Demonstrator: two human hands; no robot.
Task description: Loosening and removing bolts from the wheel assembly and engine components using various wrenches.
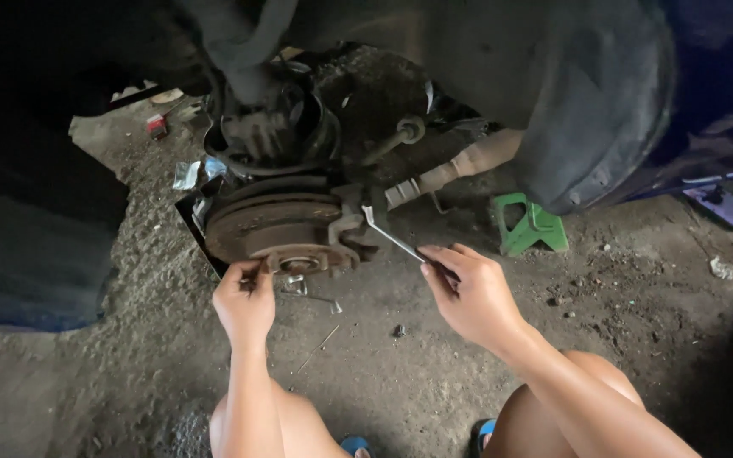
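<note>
I watch 2 bare hands at a rusty brake disc (pixel 269 222) under a raised car.

My right hand (pixel 468 293) has its fingers (pixel 447 254) closed on a slim metal wrench (pixel 390 235), its head at the caliper (pixel 351 229). My left hand (pixel 246 297) pinches the disc's lower edge by the hub (pixel 300 263). A green jack stand (pixel 529 225) sits on the gritty floor (pixel 434 356) nearby.

Position: worn on the person's head, above the crouched knees.
Facing: down and forward, toward the wheel hub (pixel 286 225).
Nearness: close.
</note>
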